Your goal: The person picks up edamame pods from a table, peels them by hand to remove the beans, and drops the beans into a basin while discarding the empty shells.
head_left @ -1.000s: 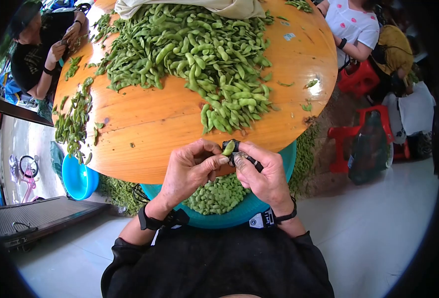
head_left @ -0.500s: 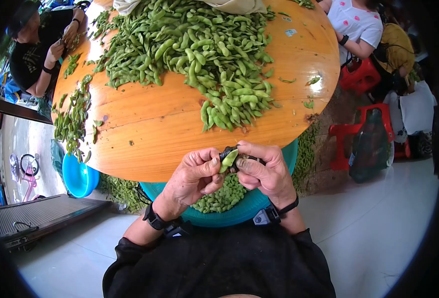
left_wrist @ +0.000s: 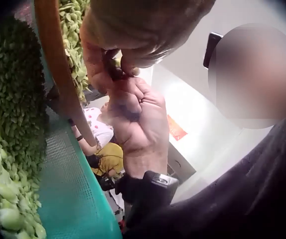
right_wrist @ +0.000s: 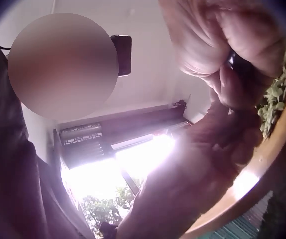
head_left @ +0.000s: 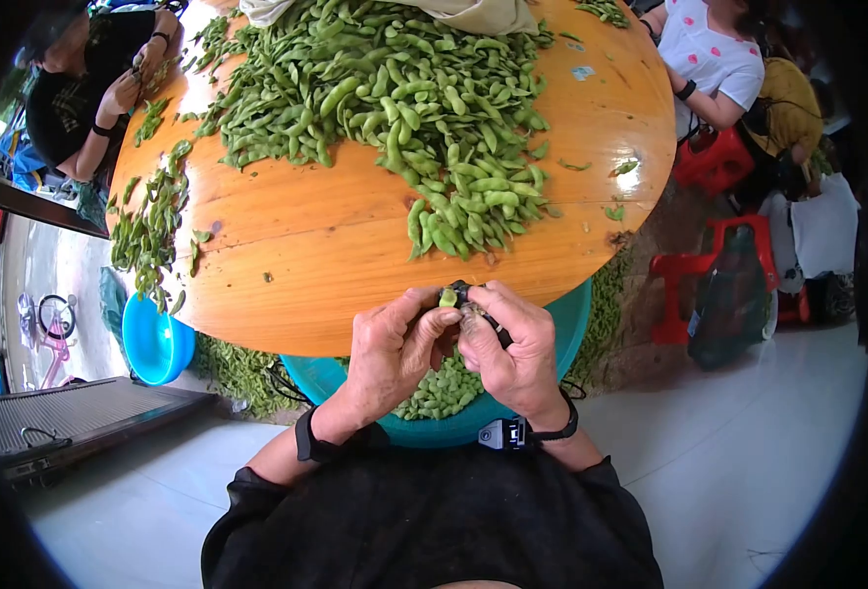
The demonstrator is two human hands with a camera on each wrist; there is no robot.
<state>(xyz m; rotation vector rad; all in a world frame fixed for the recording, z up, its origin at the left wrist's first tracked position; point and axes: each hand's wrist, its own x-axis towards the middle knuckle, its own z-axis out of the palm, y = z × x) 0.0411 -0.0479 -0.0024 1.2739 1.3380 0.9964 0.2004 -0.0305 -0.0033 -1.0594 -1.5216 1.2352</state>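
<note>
Over the basin, both hands meet at one green soybean pod point(head_left: 448, 297), of which only a small part shows between the fingertips. My left hand point(head_left: 387, 351) pinches it between thumb and forefinger. From the other side my right hand point(head_left: 514, 351) grips it, fingers curled and black wrapping on the forefinger. In the left wrist view, the right hand point(left_wrist: 140, 119) sits below the left one, fingertips close together. Beneath them, a teal mesh basin point(head_left: 552, 339) holds a heap of shelled green beans point(head_left: 439, 395), partly covered by the hands.
A large pile of pods point(head_left: 385, 108) lies on the round wooden table point(head_left: 296, 245), with a smaller batch point(head_left: 154, 231) at its left. People sit at both sides. A blue basin point(head_left: 157, 344) stands at left; a red stool point(head_left: 674, 285) stands at right.
The hands have turned and drawn together around the pod, which showed broadly half a second ago and is now mostly covered. The view has shifted slightly.
</note>
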